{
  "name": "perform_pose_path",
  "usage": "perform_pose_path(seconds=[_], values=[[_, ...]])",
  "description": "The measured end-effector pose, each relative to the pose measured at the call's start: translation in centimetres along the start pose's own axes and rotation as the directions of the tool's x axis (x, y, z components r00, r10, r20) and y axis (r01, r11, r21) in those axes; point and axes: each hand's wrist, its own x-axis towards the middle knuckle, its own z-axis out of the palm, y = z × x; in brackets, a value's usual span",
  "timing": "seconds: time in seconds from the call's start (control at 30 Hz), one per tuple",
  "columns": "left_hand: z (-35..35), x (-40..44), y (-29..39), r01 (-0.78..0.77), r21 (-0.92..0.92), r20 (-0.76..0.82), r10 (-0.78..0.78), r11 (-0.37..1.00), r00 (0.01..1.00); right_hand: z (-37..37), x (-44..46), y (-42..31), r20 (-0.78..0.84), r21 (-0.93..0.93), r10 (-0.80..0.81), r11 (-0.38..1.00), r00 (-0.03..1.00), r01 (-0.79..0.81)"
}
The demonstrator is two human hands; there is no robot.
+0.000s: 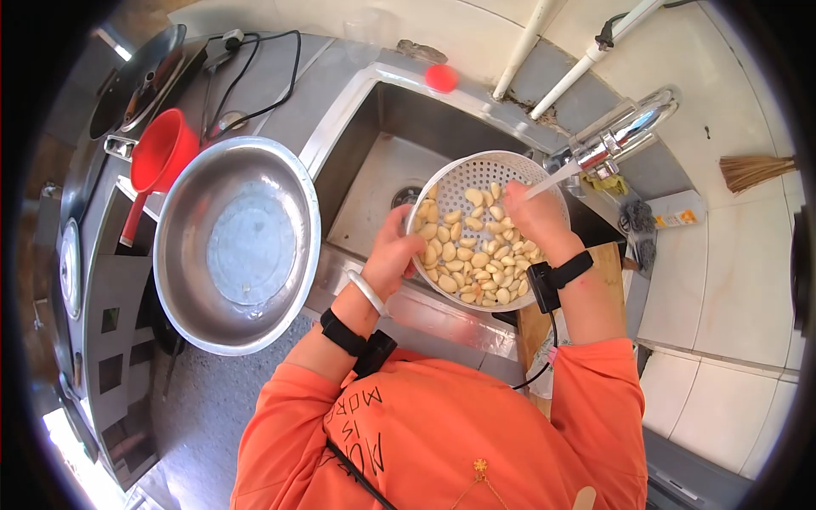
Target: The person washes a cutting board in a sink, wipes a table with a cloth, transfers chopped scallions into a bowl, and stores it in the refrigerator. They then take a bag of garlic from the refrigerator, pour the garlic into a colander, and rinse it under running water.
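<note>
A white perforated colander (448, 178) full of peeled garlic cloves (470, 255) is held over the right part of the sink. My left hand (393, 255) grips its left rim, thumb on the near side. Inside the colander, at the far right, my right hand (534, 212) is curled among the cloves; its fingertips are hidden, so what it holds cannot be made out. Water runs from the chrome faucet (608, 144) onto that hand. Most cloves lie heaped toward the near side, with bare holes showing at the back.
A wide metal basin (174, 255) stands left of the steel sink (361, 183). Beyond it are a red dipper (166, 149), a black cable (293, 76) and a wok (161, 59). A red lid (441, 78) sits on the sink's back edge; a wooden board (608, 289) lies at right.
</note>
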Motion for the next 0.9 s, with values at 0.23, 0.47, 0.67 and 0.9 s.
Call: perform_pose_path(seconds=[0.23,0.47,0.67,0.9], values=[[-0.7,0.9,-1.1,0.007,-0.118,-0.018,-0.01,0.993,1.0,-2.3,-3.1,-0.3,0.159,0.564,-0.177,0.824,0.971,0.058],[-1.2,2.2,0.0,0.086,-0.22,-0.016,-0.092,0.972,0.996,-6.0,-5.2,4.3,-0.149,0.851,0.217,0.525,0.965,0.014],[1.7,2.8,0.6,0.148,-0.097,-0.051,-0.153,0.984,0.987,-3.6,-4.7,7.3,-0.223,0.862,0.422,0.507,0.879,-0.024],[4.3,1.9,0.7,0.081,-0.031,-0.007,-0.081,0.996,0.997,-2.7,-3.7,-0.4,-0.29,0.236,-0.24,0.92,0.926,0.313]])
